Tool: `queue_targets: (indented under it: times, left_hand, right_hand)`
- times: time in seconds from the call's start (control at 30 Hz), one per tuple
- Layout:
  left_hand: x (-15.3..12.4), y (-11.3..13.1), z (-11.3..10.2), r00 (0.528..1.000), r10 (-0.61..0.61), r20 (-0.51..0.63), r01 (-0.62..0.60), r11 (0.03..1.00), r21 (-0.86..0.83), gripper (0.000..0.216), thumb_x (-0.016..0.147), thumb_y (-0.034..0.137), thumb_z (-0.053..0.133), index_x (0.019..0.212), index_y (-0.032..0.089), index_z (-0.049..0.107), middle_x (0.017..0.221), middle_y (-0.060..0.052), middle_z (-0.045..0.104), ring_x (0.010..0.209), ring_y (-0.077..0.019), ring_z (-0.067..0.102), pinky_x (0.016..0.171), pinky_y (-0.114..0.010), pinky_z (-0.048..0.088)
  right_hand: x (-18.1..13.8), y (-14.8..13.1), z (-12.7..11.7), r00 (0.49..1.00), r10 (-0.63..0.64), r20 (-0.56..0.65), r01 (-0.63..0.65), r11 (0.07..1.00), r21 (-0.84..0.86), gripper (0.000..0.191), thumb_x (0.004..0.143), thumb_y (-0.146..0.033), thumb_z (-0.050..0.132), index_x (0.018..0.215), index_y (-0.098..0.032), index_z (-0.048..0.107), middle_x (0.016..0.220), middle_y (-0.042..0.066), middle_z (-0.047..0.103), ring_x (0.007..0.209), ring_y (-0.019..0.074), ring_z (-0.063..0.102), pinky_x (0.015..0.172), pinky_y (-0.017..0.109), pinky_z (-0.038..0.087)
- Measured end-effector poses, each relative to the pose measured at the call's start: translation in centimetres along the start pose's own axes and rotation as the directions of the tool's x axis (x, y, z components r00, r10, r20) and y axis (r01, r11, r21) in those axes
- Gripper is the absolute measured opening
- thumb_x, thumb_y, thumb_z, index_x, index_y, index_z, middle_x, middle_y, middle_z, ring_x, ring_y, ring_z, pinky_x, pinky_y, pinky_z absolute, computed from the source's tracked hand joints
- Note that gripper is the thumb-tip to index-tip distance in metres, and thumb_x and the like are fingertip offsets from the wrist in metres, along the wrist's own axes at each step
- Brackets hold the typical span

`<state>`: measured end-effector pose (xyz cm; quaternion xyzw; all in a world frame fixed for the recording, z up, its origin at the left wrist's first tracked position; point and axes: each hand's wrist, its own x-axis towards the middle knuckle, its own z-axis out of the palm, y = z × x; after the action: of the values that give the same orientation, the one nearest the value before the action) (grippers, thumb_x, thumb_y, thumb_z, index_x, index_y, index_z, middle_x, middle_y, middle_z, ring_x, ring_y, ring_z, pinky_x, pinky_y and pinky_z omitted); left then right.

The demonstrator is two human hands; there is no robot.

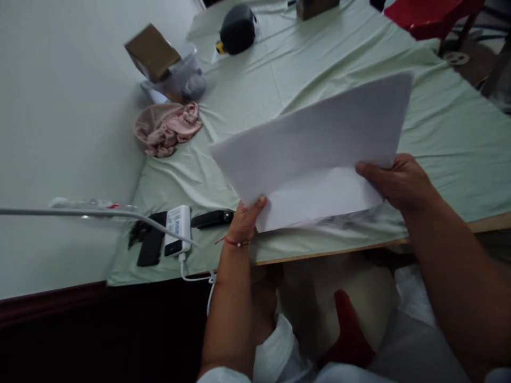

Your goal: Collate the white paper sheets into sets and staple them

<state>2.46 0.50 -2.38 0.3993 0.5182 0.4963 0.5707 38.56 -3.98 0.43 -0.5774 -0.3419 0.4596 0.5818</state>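
Observation:
A blank white sheet of paper [315, 143] is held up, tilted, above the near edge of the cloth-covered table. My left hand [244, 221] grips its lower left edge, thumb on top and fingers hidden beneath; a red string bracelet [238, 243] circles that wrist. At the right edge, my right hand [403, 181] pinches the sheet with the thumb flat on its face. The paper bends slightly between the two hands. Whether it is one sheet or a few stacked together I cannot tell.
A white power bank [178, 230] with a cable, a dark phone [153, 244] and a black object [211, 218] lie left of my left hand. Pink cloth [173, 130], a plastic tub [181, 80] with a cardboard box [152, 52], and a black case [238, 29] stand farther back.

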Motion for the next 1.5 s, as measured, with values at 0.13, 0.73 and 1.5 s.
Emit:
queue_targets:
  times: [0.13, 0.73, 1.5]
  left_hand:
    - [-0.7, 1.0, 1.1, 0.996, -0.076, 0.043, 0.080, 0.994, -0.074, 0.070, 0.062, 0.055, 0.125, 0.115, 0.024, 0.091, 0.102, -0.005, 0.095, 0.100, -0.0283, 0.093, 0.091, -0.036, 0.078]
    - [-2.3, 3.3, 1.7, 0.863, -0.329, 0.384, 0.242, 0.936, 0.257, 0.061, 0.064, 0.050, 0.122, 0.077, 0.019, 0.071, 0.059, -0.001, 0.068, 0.050, -0.0071, 0.049, 0.046, -0.020, 0.026]
    - [-3.4, 3.5, 1.6, 0.991, -0.102, 0.091, 0.095, 0.992, 0.079, 0.060, 0.050, 0.034, 0.124, 0.079, 0.018, 0.073, 0.068, 0.007, 0.064, 0.056, -0.0048, 0.049, 0.044, -0.017, 0.036]
  right_hand:
    - [0.2, -0.1, 0.0, 0.999, 0.001, -0.047, 0.002, 0.997, 0.079, 0.053, 0.050, -0.051, 0.125, 0.080, -0.025, 0.090, 0.093, 0.003, 0.090, 0.078, 0.0176, 0.075, 0.070, 0.031, 0.064]
    - [0.6, -0.3, -0.2, 0.995, 0.042, -0.088, -0.031, 0.993, 0.116, 0.057, 0.045, -0.046, 0.127, 0.081, -0.026, 0.089, 0.098, 0.004, 0.093, 0.082, 0.0188, 0.079, 0.077, 0.033, 0.068]
    - [-0.1, 0.3, -0.3, 0.997, 0.003, 0.077, 0.015, 0.971, -0.237, 0.053, 0.065, -0.061, 0.114, 0.064, -0.024, 0.076, 0.071, -0.001, 0.067, 0.068, 0.0149, 0.053, 0.057, 0.029, 0.045]
